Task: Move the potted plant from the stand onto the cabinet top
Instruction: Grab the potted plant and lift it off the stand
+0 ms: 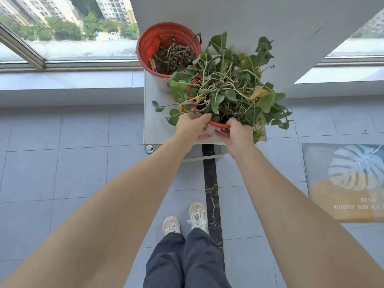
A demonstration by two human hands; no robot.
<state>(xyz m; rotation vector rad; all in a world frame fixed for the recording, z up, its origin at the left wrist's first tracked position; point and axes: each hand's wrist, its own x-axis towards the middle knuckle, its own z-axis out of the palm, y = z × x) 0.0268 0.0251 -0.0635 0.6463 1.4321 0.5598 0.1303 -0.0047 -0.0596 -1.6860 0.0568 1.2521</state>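
Observation:
A leafy potted plant (228,92) in a red-rimmed pot stands on a pale grey stand (158,123) by the window. Its green and yellowing leaves spill over the pot and hide most of it. My left hand (194,125) grips the pot's near rim on the left, thumb over the edge. On the right side of the same rim, my right hand (236,132) holds the pot with fingers curled under. I cannot tell whether the pot rests on the stand or is lifted. No cabinet top is recognisable in view.
A second red pot (145,48) with dry roots and soil stands behind on the same stand. A white wall column rises behind the plants. A leaf-print floor mat (342,183) lies at the right. The stand has a caster wheel (149,149); my feet stand on grey tiles.

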